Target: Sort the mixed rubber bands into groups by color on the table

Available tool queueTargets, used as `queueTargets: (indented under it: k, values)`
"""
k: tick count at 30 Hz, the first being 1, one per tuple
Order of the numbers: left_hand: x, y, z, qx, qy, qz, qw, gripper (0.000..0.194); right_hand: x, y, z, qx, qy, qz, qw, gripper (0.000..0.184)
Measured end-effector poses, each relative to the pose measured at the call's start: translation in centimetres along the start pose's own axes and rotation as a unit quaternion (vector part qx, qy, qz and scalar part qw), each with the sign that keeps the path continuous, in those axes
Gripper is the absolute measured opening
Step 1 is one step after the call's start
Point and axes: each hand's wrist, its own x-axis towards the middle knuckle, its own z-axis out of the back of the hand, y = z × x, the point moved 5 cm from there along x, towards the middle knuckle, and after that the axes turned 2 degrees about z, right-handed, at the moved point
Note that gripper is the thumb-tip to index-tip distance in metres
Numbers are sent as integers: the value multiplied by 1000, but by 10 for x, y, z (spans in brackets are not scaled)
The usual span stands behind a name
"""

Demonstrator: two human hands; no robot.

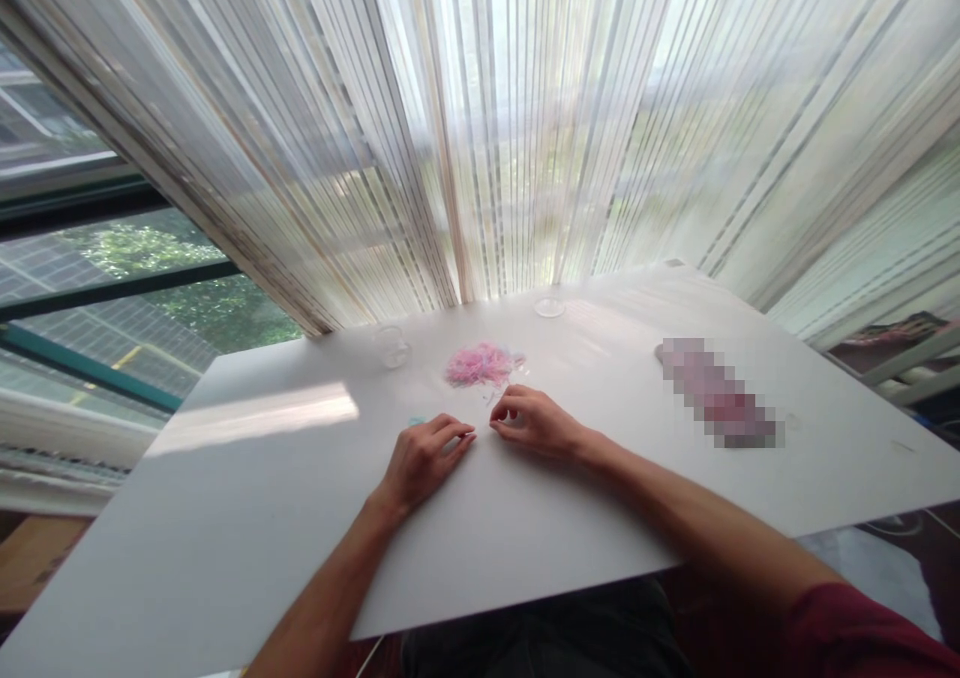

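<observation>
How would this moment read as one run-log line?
left hand: pinch pose, contents unclear; right hand: pinch pose, contents unclear; beyond hands: pink strand pile; surface: white table

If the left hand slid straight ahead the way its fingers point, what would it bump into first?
Most likely the right hand, whose fingers lie across a narrow gap from the left hand; depth is hard to judge, so it might slip past.

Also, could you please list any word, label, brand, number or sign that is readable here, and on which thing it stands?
No text can be read.
Pixelated thing on the white table: masked, unreadable.
Brown box, lower left: any marks are too blurred.
</observation>
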Motion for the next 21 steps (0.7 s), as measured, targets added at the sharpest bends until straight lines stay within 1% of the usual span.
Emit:
queueTargets:
  k: [8,16,19,20,21]
  values:
    - [1,-1,2,-18,-6,-6,1000,13,0,-1,-3,4,-1,0,1000,4]
    - [2,-4,1,-29,-5,-10,1000,13,1,2,-5,15,23,12,1000,6]
    - [1,-3,1,-27,-2,1,1000,15,2,-1,9,-10,16,27,999,6]
    - [1,-2,2,-26,-1,6,1000,15,2,-3,17,-23,7,26,999,7]
    - [1,-2,2,-25,2,10,1000,16,2,-8,27,-33,-2,9,999,8]
